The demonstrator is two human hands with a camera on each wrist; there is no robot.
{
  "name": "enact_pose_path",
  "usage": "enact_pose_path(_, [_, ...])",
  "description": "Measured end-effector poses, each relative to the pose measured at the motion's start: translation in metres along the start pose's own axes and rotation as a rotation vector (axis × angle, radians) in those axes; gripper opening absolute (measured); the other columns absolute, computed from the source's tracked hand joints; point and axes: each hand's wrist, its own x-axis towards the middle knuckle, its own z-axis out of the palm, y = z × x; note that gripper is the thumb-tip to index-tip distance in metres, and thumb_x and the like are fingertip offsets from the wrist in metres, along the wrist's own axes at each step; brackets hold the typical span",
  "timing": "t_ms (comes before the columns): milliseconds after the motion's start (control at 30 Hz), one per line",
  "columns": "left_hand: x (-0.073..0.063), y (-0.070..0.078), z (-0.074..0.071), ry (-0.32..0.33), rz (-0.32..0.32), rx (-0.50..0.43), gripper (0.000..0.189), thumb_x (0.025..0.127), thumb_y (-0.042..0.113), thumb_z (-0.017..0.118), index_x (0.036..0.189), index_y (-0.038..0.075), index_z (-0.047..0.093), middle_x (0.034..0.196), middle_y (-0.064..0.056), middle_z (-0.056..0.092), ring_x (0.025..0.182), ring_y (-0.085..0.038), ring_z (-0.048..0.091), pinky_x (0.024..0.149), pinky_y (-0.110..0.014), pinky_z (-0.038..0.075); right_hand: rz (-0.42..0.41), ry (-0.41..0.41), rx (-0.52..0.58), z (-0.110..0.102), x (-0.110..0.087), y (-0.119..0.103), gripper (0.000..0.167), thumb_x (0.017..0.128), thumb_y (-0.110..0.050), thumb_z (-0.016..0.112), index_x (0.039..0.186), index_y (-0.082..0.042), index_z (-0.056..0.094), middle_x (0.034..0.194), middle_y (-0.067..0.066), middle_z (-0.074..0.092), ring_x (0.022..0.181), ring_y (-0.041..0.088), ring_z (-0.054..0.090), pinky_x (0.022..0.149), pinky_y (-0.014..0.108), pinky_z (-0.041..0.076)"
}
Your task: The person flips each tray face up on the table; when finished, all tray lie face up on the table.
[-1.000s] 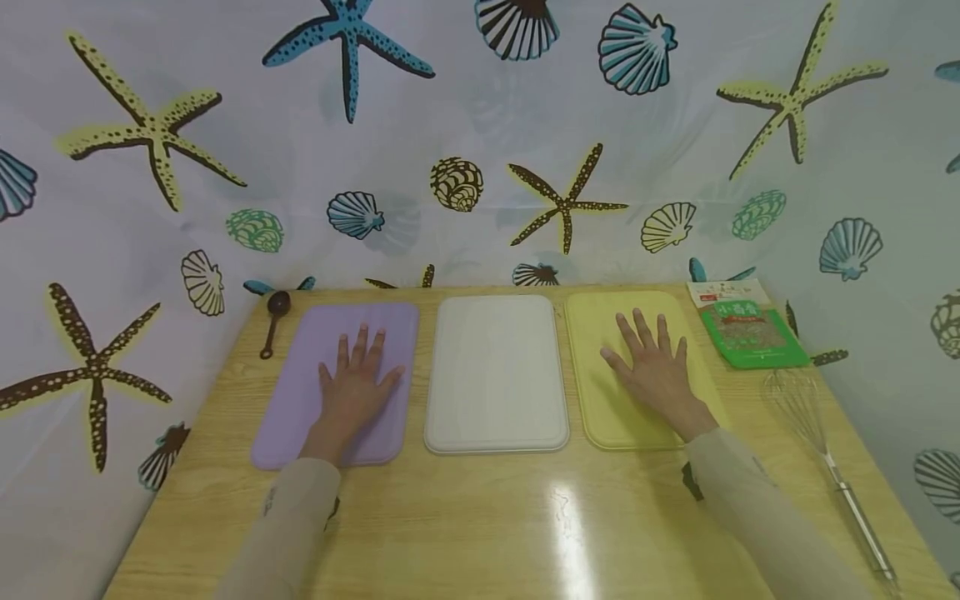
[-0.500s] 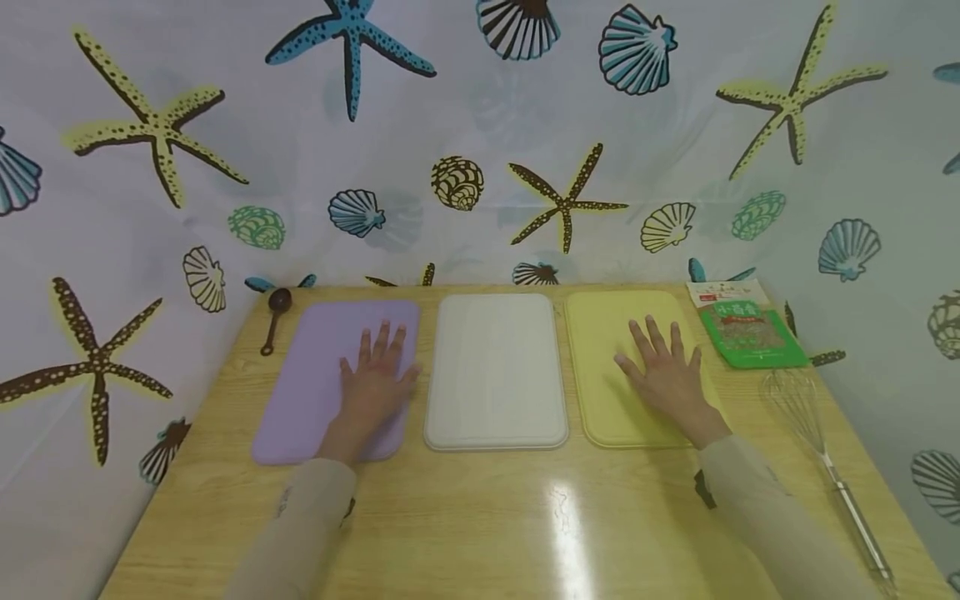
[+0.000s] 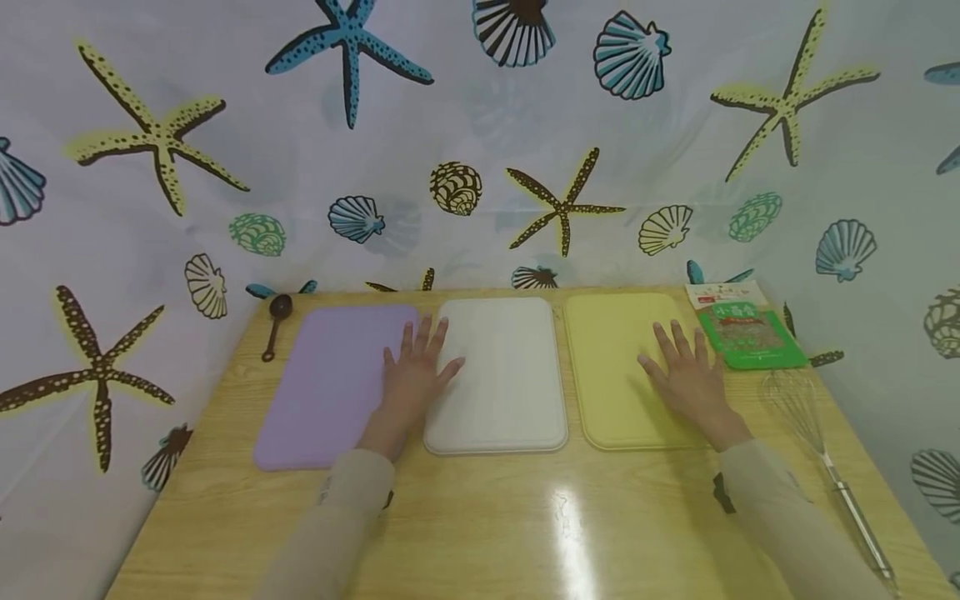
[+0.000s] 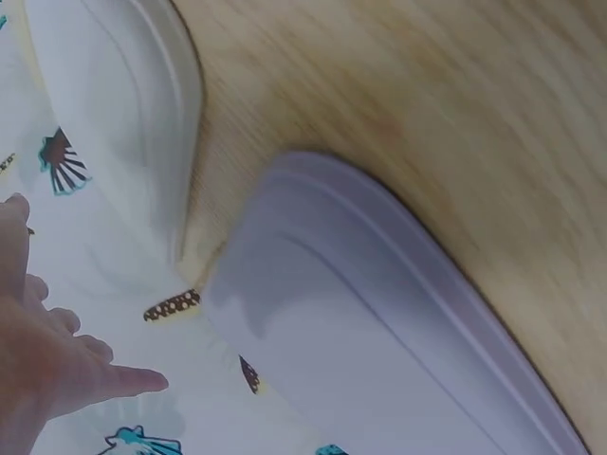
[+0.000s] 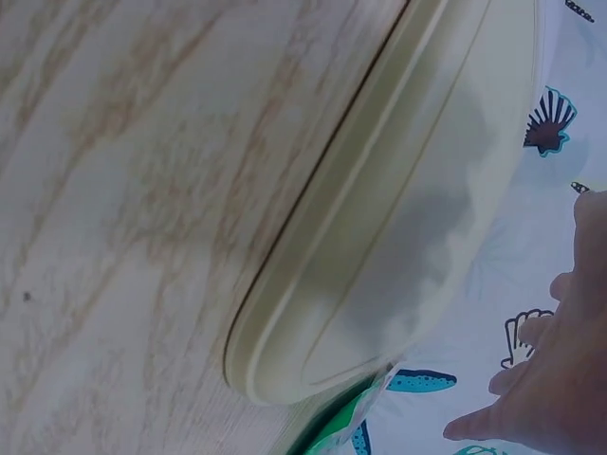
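Observation:
My left hand (image 3: 411, 379), fingers spread and straight, hovers over the gap between the purple board (image 3: 322, 383) and the white board (image 3: 498, 375). In the left wrist view that hand (image 4: 47, 351) shows at the left edge, holding nothing, apart from the purple board (image 4: 322, 332). My right hand (image 3: 692, 382) is spread above the right side of the yellow board (image 3: 611, 375). The right wrist view has this hand (image 5: 550, 370) at the right edge, with a shadow on the yellow board (image 5: 398, 237) below it. Both hands are without anything in them.
A dark brown scoop (image 3: 280, 308) lies at the table's back left. At the right are a green and white packet (image 3: 746, 329) with printed characters and a metal whisk (image 3: 825, 458). A shell-and-starfish patterned cloth (image 3: 480, 117) hangs behind the wooden table (image 3: 480, 525).
Both hands have moved to the right. The left went from above the purple board to its right edge and the white board; the right shifted across the yellow board. Boards and utensils stay put.

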Motion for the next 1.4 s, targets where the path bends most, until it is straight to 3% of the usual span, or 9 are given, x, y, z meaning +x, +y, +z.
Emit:
enact_pose_path(233, [0.005,0.031,0.016,0.003,0.035,0.004,0.072,0.098,0.054,0.043,0.156,0.022,0.015,0.162,-0.007,0.008,0.146,-0.036,0.005,0.106,-0.071,0.017,-0.012,0.031,0.037,0.000,-0.004,0.007,0.070,0.102,-0.052,0.030,0.155,-0.009,0.013,0.157,0.026,0.007,0.137,0.059,0.001,0.098,0.081,0.007])
enact_pose_path(467, [0.008,0.066,0.023,-0.012,0.051,-0.003,0.071,0.098,0.054,0.043,0.156,0.024,0.015,0.162,-0.004,0.006,0.147,-0.032,0.001,0.108,-0.069,0.017,-0.021,0.030,0.027,-0.001,-0.006,0.011,0.069,0.102,-0.051,0.028,0.155,-0.008,0.012,0.157,0.027,0.007,0.135,0.062,0.004,0.096,0.081,0.012])
enact_pose_path(800, [0.013,0.109,0.037,-0.012,0.122,-0.052,0.069,0.099,0.051,0.044,0.155,0.021,0.019,0.161,-0.008,0.012,0.146,-0.037,0.010,0.107,-0.069,0.022,-0.021,0.007,0.047,-0.004,-0.010,0.013,0.068,0.104,-0.048,0.027,0.154,-0.006,0.010,0.156,0.031,0.004,0.131,0.067,0.002,0.094,0.083,0.011])
enact_pose_path(1000, [0.017,0.137,0.048,-0.041,0.131,-0.051,0.069,0.100,0.050,0.042,0.156,0.020,0.016,0.161,-0.010,0.008,0.145,-0.039,0.011,0.106,-0.066,0.025,-0.010,0.003,0.054,-0.006,-0.011,0.016,0.067,0.104,-0.047,0.027,0.154,-0.005,0.011,0.155,0.032,0.004,0.130,0.069,0.003,0.093,0.083,0.011])
enact_pose_path(1100, [0.018,0.152,0.053,-0.050,0.147,-0.094,0.069,0.100,0.049,0.041,0.156,0.018,0.016,0.161,-0.011,0.007,0.145,-0.040,0.010,0.106,-0.066,0.026,-0.007,0.021,0.033,-0.002,-0.009,0.020,0.066,0.104,-0.046,0.029,0.153,-0.004,0.014,0.154,0.033,0.007,0.129,0.069,0.007,0.092,0.083,0.014])
enact_pose_path(1233, [0.018,0.169,0.056,-0.044,0.175,-0.111,0.069,0.100,0.051,0.039,0.155,0.017,0.017,0.160,-0.016,0.009,0.143,-0.042,0.016,0.104,-0.062,0.033,0.000,0.024,0.014,0.002,-0.008,0.025,0.066,0.104,-0.046,0.028,0.153,-0.004,0.015,0.153,0.034,0.009,0.129,0.068,0.011,0.092,0.083,0.017])
enact_pose_path(1400, [0.018,0.188,0.059,-0.070,0.166,-0.113,0.070,0.100,0.051,0.038,0.156,0.017,0.014,0.159,-0.020,0.011,0.140,-0.046,0.022,0.103,-0.056,0.039,0.011,0.003,0.028,0.001,-0.009,0.028,0.068,0.104,-0.048,0.026,0.154,-0.004,0.012,0.154,0.034,0.006,0.130,0.068,0.009,0.094,0.081,0.016])
